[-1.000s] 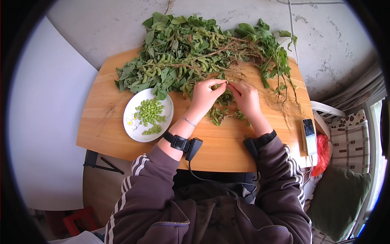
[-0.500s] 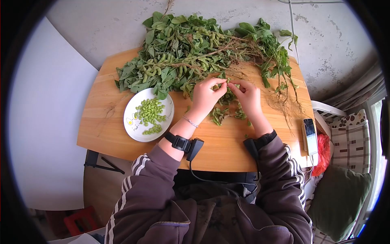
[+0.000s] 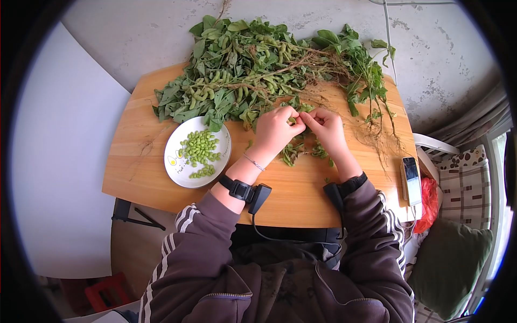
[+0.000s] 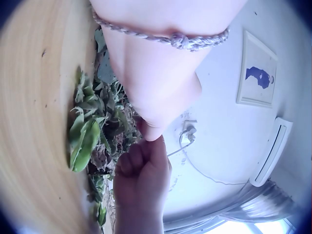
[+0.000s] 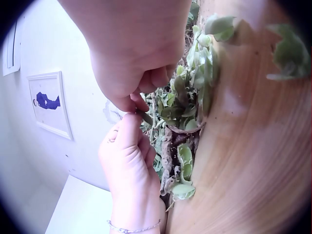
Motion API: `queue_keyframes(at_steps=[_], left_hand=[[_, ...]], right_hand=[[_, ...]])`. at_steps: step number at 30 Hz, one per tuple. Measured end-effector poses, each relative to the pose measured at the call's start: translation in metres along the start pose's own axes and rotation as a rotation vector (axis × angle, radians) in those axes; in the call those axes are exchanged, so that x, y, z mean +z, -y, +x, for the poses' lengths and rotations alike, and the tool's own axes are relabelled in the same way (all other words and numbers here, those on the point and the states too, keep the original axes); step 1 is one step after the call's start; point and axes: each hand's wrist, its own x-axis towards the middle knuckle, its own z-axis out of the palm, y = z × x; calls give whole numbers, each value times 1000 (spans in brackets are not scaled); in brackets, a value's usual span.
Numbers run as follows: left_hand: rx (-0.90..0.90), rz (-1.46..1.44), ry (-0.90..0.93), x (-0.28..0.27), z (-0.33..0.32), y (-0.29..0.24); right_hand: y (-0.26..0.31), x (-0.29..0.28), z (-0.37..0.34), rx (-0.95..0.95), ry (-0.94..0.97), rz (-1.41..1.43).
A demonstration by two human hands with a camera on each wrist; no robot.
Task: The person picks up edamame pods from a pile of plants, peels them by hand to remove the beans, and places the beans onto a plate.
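Observation:
Both hands meet fingertip to fingertip above the middle of the table. My left hand [image 3: 273, 132], with a braided bracelet, and my right hand [image 3: 327, 131] pinch a small green pod [image 5: 145, 117], mostly covered by the fingers. Beneath them lie opened pods and leafy scraps [image 3: 291, 153]; an empty split pod [image 5: 185, 158] shows in the right wrist view. To the left, a white plate [image 3: 175, 141] holds many shelled green beans [image 3: 199, 146]. Behind the hands spreads a heap of leafy stems with pods [image 3: 231, 70].
Roots and thin stems [image 3: 377, 124] trail over the right side of the wooden table [image 3: 134, 161]. A phone [image 3: 411, 180] with a cable lies at the right edge. Beyond it are a red bag [image 3: 428, 202], a chair and a green cushion [image 3: 452, 269].
My left hand has turned slightly and its fingers are more curled; both hands' fingertips have dropped a little toward me. The plate and the heap have stayed put.

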Motion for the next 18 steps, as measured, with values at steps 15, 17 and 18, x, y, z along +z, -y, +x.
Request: queue_keyframes(at_steps=[15,17,18], left_hand=[[-47,-77,-36,3,1,3],[-74,-127,-24,2,2,1],[-90,-173,-11,0,3,-1]], right_hand=[[0,-1,-1,73,73,246],[2,-3,0,89,21,232],[3,-4,0,96,-6,225]])
